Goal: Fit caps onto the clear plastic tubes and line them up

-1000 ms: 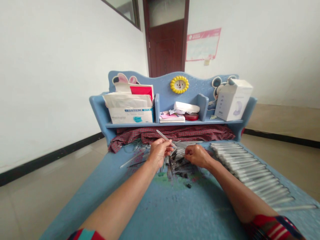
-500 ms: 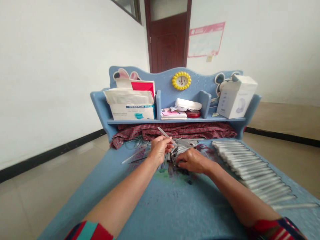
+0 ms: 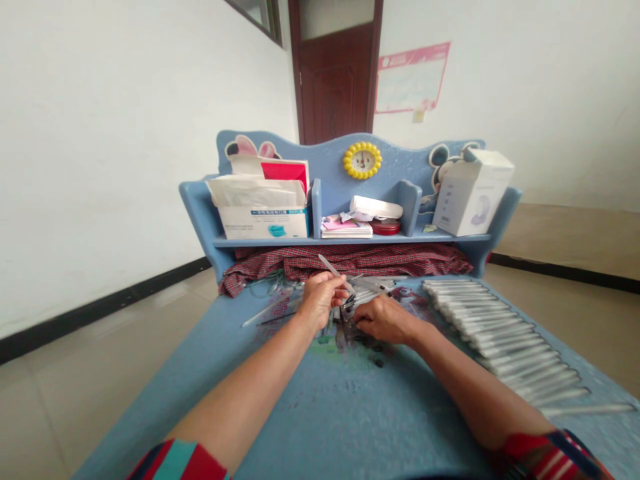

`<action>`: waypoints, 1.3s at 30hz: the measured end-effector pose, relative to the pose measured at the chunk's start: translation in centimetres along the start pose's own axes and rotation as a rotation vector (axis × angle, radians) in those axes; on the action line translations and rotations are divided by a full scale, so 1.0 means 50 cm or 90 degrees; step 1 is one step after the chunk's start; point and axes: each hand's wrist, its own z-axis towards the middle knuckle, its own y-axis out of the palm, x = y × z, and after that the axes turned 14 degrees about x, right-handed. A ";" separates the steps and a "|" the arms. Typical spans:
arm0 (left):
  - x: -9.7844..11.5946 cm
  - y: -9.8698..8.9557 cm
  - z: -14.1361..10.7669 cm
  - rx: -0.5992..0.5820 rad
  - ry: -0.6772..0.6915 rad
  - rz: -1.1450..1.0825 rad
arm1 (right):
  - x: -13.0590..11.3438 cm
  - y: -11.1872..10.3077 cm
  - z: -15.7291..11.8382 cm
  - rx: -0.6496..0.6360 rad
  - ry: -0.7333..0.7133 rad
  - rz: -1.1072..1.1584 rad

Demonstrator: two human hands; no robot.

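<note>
My left hand (image 3: 321, 298) is closed around a translucent white pen barrel (image 3: 329, 265), which slants up and to the left out of its fingers. Close by on the right, my right hand (image 3: 384, 319) reaches down into a heap of small black pen parts (image 3: 361, 339), fingertips pressed together; whatever they hold is hidden. Loose clear pen tubes (image 3: 367, 293) lie behind and between the hands. A single black piece (image 3: 379, 363) sits in front of the heap.
A long row of whitish pens (image 3: 500, 340) lies along the right side of the blue desk (image 3: 320, 427). Checked cloth (image 3: 350, 260) is bunched under the shelf. On the shelf stand a mask box (image 3: 265, 222), a red tin (image 3: 385, 228) and a white box (image 3: 473, 193).
Both hands stay almost in place. The right fingertips have shifted slightly over the black parts, while the left still holds the pen barrel.
</note>
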 end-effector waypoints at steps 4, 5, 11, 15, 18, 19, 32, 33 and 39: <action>0.000 0.000 0.001 0.004 -0.002 0.003 | 0.023 -0.013 0.000 -0.042 0.033 0.030; -0.001 0.000 0.002 0.005 -0.002 0.004 | 0.029 -0.016 0.000 -0.052 0.046 0.022; -0.003 0.000 0.003 0.004 -0.003 0.009 | 0.045 -0.018 -0.002 -0.090 0.061 -0.144; -0.004 -0.001 0.003 0.000 -0.008 0.011 | 0.032 -0.016 0.000 -0.107 0.033 -0.200; -0.005 -0.002 0.003 -0.003 -0.011 0.010 | 0.028 -0.014 0.000 -0.114 0.017 -0.214; -0.005 -0.003 0.004 -0.004 -0.011 0.009 | 0.028 -0.014 -0.001 -0.112 0.013 -0.211; 0.004 -0.016 0.014 0.036 -0.002 -0.026 | 0.057 -0.032 -0.006 0.054 0.126 -0.115; 0.004 -0.015 0.012 0.038 -0.003 -0.025 | 0.057 -0.031 -0.007 0.065 0.128 -0.114; -0.002 -0.005 0.002 0.039 -0.006 -0.012 | 0.048 -0.026 -0.005 0.086 0.133 -0.142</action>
